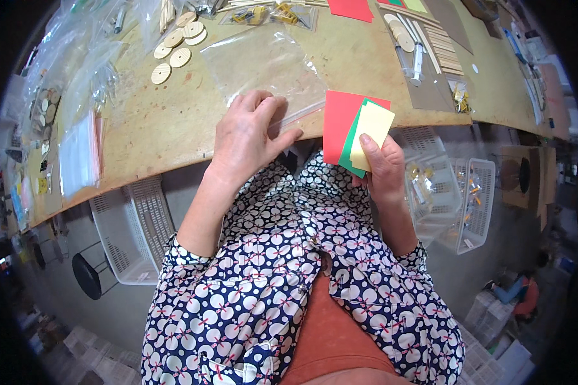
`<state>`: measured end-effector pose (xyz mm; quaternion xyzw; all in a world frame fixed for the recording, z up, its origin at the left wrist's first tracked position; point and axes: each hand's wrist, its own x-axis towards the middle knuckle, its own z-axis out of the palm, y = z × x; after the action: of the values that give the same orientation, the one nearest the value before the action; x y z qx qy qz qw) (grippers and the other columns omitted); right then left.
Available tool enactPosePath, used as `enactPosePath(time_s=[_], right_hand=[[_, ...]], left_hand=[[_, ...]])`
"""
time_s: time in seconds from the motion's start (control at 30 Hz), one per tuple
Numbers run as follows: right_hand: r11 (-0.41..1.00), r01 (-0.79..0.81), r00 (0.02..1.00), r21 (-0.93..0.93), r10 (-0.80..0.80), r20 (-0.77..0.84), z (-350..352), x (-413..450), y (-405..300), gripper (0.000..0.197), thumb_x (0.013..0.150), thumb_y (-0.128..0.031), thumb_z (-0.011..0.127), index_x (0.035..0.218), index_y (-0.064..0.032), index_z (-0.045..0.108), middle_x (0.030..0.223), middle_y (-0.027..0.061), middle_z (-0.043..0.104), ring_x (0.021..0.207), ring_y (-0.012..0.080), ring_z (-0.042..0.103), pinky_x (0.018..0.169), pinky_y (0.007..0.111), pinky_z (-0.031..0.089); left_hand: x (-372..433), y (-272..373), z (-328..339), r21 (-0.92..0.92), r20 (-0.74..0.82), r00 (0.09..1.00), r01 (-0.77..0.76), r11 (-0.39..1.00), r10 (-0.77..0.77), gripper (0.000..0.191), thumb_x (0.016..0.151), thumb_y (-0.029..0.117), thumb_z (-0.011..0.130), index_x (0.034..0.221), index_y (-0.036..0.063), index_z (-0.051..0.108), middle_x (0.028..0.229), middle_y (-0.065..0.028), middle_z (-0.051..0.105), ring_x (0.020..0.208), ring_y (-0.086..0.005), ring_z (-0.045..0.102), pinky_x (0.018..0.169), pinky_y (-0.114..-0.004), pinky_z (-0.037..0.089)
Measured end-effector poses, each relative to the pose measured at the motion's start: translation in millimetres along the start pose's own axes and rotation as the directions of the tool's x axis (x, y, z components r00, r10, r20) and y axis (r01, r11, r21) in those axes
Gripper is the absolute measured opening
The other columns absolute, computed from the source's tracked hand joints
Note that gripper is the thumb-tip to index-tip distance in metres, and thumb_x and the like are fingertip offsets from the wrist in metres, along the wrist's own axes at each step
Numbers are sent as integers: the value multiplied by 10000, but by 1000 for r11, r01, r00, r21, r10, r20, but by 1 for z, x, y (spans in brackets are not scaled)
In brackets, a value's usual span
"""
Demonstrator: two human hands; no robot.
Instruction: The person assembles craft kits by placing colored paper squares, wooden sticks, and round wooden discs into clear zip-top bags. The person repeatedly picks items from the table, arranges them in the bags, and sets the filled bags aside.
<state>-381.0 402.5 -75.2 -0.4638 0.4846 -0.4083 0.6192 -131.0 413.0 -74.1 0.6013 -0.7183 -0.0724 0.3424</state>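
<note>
My left hand point(253, 130) rests at the table's front edge, on the near side of a clear plastic zip bag point(265, 67) lying flat; its fingers are bent over the bag, and whether they pinch the film is hard to tell. Held in my right hand point(383, 163), just past the edge, are a red card point(339, 115), a green card point(350, 149) and a pale yellow card point(375, 120), fanned with the yellow on top and my thumb across it. Several round wooden discs point(180, 57) with centre holes lie left of the bag.
A stack of plastic bags point(79, 154) lies at left. On the right, a board point(431, 94) bears wooden strips point(440, 48), discs and syringes point(418, 65). Small bagged yellow parts point(289, 17) lie at the back. White plastic baskets point(479, 207) stand below; a person point(525, 293) is far off, lower right.
</note>
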Motion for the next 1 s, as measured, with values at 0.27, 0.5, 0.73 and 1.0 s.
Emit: enactPosePath(time_s=[0.27,0.5,0.73,1.0], right_hand=[[998,-56,997,41,54,58,4,-3,3,232,1039,-233,562,1035,-10,627,755,43,685,478,81,590,387,186,409],[995,-15,990,94,2,143,21,-13,3,193,1035,-167,575,1078,10,638,782,24,670,566,48,591,426,195,442],[994,81,995,-76,-76,65,31,-3,10,168,1017,-100,563,1081,29,651,776,25,663,579,57,610,461,224,510],[938,-298,891,-178,340,301,20,26,-13,249,1027,-235,570,947,-16,656,721,36,657,470,68,590,393,199,437]], left_hand=[[-3,-4,5,41,-41,999,9,999,-7,148,834,44,703,978,75,686,896,-100,666,810,-301,667,709,-376,553],[1,-4,13,65,-56,998,21,998,-17,155,845,67,693,987,88,635,844,-92,627,729,-292,654,620,-396,533],[5,17,27,-99,-219,976,-6,995,-16,203,800,-29,691,994,29,668,734,-88,572,584,-216,560,544,-323,463],[9,30,20,-114,-13,964,-264,958,264,194,785,94,739,969,114,681,799,-51,622,700,-239,649,591,-342,523]])
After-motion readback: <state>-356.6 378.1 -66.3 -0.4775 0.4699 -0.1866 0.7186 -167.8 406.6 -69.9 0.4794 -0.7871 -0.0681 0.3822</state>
